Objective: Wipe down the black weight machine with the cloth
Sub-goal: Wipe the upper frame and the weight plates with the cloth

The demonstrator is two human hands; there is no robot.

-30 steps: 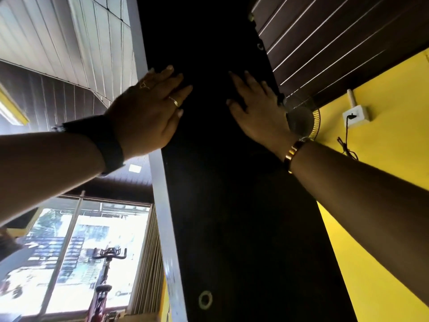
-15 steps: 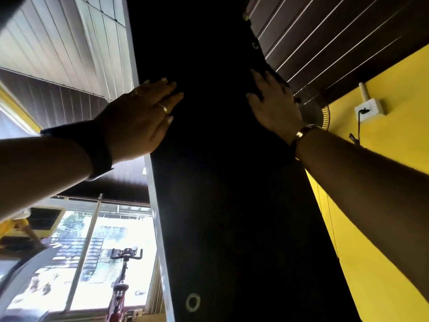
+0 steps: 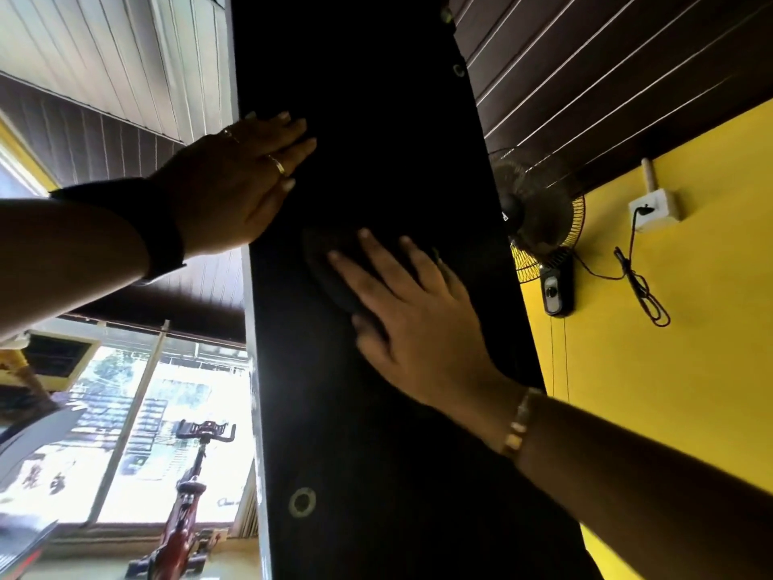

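The black weight machine (image 3: 376, 412) rises as a tall dark panel through the middle of the view, seen from below. My left hand (image 3: 234, 182) lies flat against its upper left edge, fingers straight. My right hand (image 3: 418, 324) presses a dark cloth (image 3: 330, 270) flat on the panel, fingers spread; the cloth shows only as a faint dark patch under and left of the fingers. A round metal fitting (image 3: 302, 501) sits low on the panel.
A wall fan (image 3: 539, 219) hangs on the yellow wall (image 3: 669, 349) to the right, beside a socket box (image 3: 654, 207) with a dangling cord. At lower left a red exercise bike (image 3: 188, 508) stands before a bright window (image 3: 125, 433).
My right hand has slid down and to the left across the panel with the cloth. My left hand stays flat at the panel's left edge.
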